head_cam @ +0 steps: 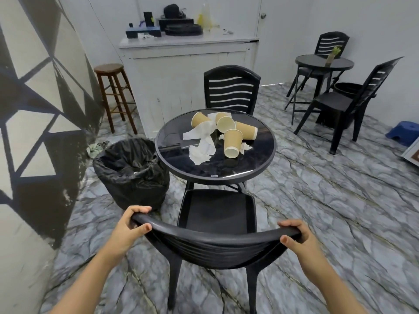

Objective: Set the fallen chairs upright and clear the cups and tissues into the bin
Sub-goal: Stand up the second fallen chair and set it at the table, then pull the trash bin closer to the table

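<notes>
Two bare forearms and hands, the left hand (127, 227) and right hand (299, 236), show no sleeves, gloves, watch, rings or bracelets; fingernails are short and appear unpainted on both thumbs.

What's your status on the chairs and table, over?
Left hand and right hand grip near chair, upright. Four cups, tissues on table. Bin left, unobstructed.

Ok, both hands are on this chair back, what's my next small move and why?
Probably let go and reach for a cup. The near chair your left hand and right hand grip already stands upright, while cups and tissues still litter the table, beside the bin.
</notes>
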A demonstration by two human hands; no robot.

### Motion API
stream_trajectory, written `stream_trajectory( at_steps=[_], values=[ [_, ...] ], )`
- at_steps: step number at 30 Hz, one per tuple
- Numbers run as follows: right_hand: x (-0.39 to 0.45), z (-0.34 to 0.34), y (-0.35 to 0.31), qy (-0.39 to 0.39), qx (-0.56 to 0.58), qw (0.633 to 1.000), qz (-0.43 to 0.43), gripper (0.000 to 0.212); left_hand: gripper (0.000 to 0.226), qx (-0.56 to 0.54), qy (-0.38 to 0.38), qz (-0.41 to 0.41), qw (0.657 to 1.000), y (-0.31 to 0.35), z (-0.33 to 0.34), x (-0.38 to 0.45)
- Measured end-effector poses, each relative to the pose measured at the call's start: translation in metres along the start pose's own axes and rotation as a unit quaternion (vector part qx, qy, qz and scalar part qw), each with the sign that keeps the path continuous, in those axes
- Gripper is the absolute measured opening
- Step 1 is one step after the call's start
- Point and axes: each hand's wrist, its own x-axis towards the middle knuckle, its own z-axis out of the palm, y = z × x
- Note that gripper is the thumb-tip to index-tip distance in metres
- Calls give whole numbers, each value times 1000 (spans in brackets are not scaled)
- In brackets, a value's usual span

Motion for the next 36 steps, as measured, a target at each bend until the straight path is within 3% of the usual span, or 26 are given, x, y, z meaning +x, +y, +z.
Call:
stream_trajectory(
  at_steps=[5, 8, 13, 16, 20, 24, 28, 36],
  values=[
    [-2, -13, -25, -103, -73, 989, 72, 96, 92, 33, -11, -32, 999, 9, -2, -4],
    [1, -16, -50, -128, -120, 982, 70, 96, 91, 81, -37, -48, 995, 16, -10, -5],
    [38, 29, -91, -93, -247, 964, -44, 42, 88, 103, -4, -81, 991, 31, -27, -15],
    [63, 90, -98, -141, -323, 928, -120, 42, 79, 144, 41, -85, 985, 37, -46, -21],
    [83, 185, -103, -286, -387, 859, -176, 48, 49, 246, 99, -96, 959, 46, -61, -29],
    [87, 266, -107, -384, -444, 786, -196, 53, 46, 300, 149, -120, 934, 48, -77, -38],
    [88, 320, -103, -438, -498, 722, -197, 57, 48, 329, 196, -171, 908, 49, -90, -53],
    [85, 367, -82, -482, -562, 641, -202, 59, 53, 372, 234, -234, 867, 42, -98, -69]
  ],
)
